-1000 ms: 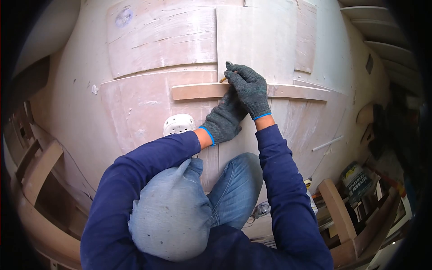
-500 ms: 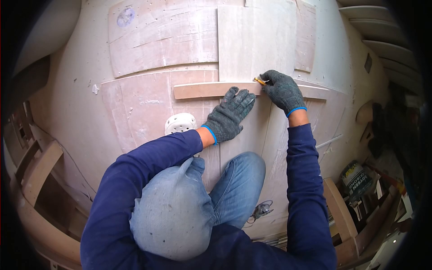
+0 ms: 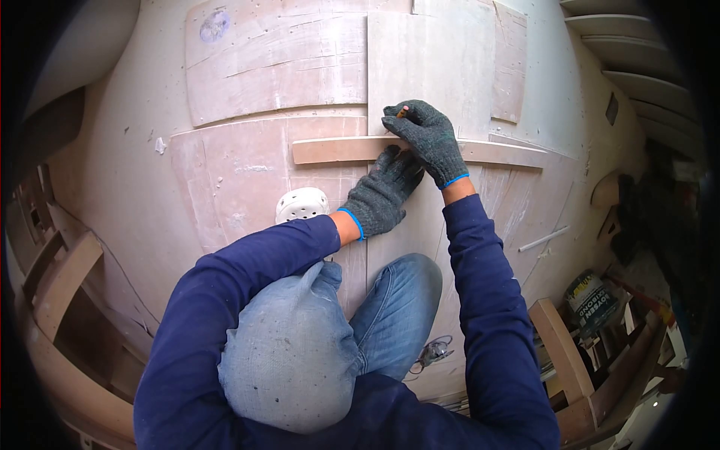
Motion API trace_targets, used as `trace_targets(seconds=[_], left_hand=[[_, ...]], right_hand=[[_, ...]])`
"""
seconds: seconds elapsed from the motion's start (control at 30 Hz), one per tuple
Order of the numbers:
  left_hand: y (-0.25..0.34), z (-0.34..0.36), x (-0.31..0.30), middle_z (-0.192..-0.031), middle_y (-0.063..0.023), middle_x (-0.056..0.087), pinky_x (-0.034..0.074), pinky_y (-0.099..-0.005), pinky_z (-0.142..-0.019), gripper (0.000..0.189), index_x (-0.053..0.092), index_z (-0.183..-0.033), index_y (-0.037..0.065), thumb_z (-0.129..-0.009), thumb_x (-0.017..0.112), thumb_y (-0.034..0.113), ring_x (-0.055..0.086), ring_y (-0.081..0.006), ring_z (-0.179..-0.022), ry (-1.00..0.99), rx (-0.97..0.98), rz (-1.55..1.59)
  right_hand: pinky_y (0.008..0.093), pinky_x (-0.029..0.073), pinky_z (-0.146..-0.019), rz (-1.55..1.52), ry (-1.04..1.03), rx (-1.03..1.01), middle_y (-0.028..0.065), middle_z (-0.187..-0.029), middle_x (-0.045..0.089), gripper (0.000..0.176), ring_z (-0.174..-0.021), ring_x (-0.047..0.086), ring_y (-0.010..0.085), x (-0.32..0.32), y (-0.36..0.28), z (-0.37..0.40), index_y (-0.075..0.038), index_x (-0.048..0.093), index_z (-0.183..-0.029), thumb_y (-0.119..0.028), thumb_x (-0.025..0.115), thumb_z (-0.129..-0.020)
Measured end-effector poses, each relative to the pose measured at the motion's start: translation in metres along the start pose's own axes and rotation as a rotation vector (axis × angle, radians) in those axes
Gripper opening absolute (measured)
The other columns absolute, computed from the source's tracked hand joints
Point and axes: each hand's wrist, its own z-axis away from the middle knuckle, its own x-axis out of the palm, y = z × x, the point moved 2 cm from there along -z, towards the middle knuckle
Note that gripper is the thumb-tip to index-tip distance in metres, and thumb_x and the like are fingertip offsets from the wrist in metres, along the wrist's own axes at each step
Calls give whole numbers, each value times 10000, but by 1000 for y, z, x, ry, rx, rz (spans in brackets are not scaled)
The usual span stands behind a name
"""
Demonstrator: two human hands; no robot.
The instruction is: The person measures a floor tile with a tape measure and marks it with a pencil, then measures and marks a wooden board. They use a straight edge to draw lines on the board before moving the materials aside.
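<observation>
A long narrow wooden strip [image 3: 330,150] lies across a pale upright-grained board [image 3: 431,64] and the worn panels beside it. My left hand [image 3: 381,191], in a dark grey glove with a blue cuff, presses on the strip's near edge with its fingers spread; the fingertips are partly hidden by the other hand. Above the strip's middle, my right hand [image 3: 427,139], gloved alike, pinches a yellow pencil [image 3: 403,112], its pink end showing and its tip hidden.
A white perforated clog [image 3: 302,204] is left of my bent knee. A small power tool [image 3: 435,351] lies right of the knee. Curved wooden pieces [image 3: 71,285] stand at left; a bag [image 3: 592,300] and wood pieces are at right. A thin white stick [image 3: 543,239] lies on the floor.
My right hand has moved left along the strip with the pencil, and now overlaps my left hand's fingertips. My left hand stays nearly in place on the strip.
</observation>
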Motion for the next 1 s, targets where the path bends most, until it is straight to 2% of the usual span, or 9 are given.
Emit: trace_targets(seconds=[0.03, 0.13, 0.23, 0.4, 0.6, 0.67, 0.73, 0.97, 1.0], left_hand=[[0, 0, -1, -1520, -251, 322, 28, -567, -1214, 787, 390, -1452, 0, -815, 610, 406, 168, -405, -1472, 56, 9, 36], [-1, 1, 1, -1521, -260, 310, 21, -568, -1212, 795, 375, -1461, 6, -818, 603, 413, 154, -424, -1470, 17, -14, 46], [0, 1, 1, -1525, -262, 301, 22, -568, -1212, 798, 368, -1464, 9, -817, 601, 414, 148, -432, -1470, 22, -31, 43], [0, 1, 4, -1528, -259, 296, 22, -567, -1212, 794, 366, -1464, 8, -820, 595, 412, 144, -429, -1472, 65, -25, 87], [-2, 2, 2, -1527, -257, 299, 25, -567, -1212, 794, 373, -1462, 10, -817, 601, 412, 146, -427, -1472, 21, -14, 63], [-1, 2, 1, -1527, -256, 300, 24, -568, -1212, 796, 372, -1463, 10, -815, 602, 411, 148, -427, -1472, -1, -4, 36], [-1, 1, 0, -1525, -255, 306, 22, -565, -1213, 797, 374, -1463, 7, -814, 603, 409, 155, -424, -1471, 49, -10, 56], [-1, 1, 4, -1522, -259, 312, 42, -563, -1215, 805, 388, -1453, -5, -799, 621, 403, 168, -418, -1469, 71, -14, 56], [-1, 1, 4, -1527, -246, 313, 51, -558, -1216, 808, 386, -1453, -6, -795, 626, 397, 176, -399, -1471, 49, -7, 48]], right_hand=[[284, 533, -841, 22, 9, 5, 65, -992, 720, 248, -890, 657, 130, 3, 2, 0, 4, 704, -1026, -135, 762, -829], [286, 525, -869, 164, 67, -52, 73, -998, 739, 246, -907, 666, 138, 11, 7, 1, 6, 736, -1007, -143, 777, -816], [294, 528, -851, 94, 69, -52, 69, -970, 743, 235, -902, 671, 142, 14, 5, 1, -9, 740, -997, -170, 767, -828], [313, 534, -791, 443, 18, -12, 89, -941, 740, 288, -852, 688, 166, 16, 4, -1, -61, 743, -1003, -307, 722, -856], [312, 535, -783, 552, 97, -87, 87, -917, 742, 284, -841, 698, 170, 2, 10, 0, -73, 746, -1006, -314, 714, -859], [308, 534, -784, 493, 103, -72, 85, -924, 744, 279, -842, 697, 164, 1, 10, 1, -69, 746, -1008, -304, 713, -862], [388, 532, -796, 382, 40, -45, 129, -938, 727, 323, -884, 692, 301, 1, 10, 2, -98, 748, -979, -381, 674, -844], [385, 533, -791, 395, 48, -52, 139, -924, 725, 312, -866, 689, 305, 2, 11, 3, -106, 749, -983, -373, 682, -838], [387, 532, -785, 499, 72, -99, 139, -915, 723, 305, -850, 685, 308, -4, 7, 4, -102, 749, -977, -365, 684, -837]])
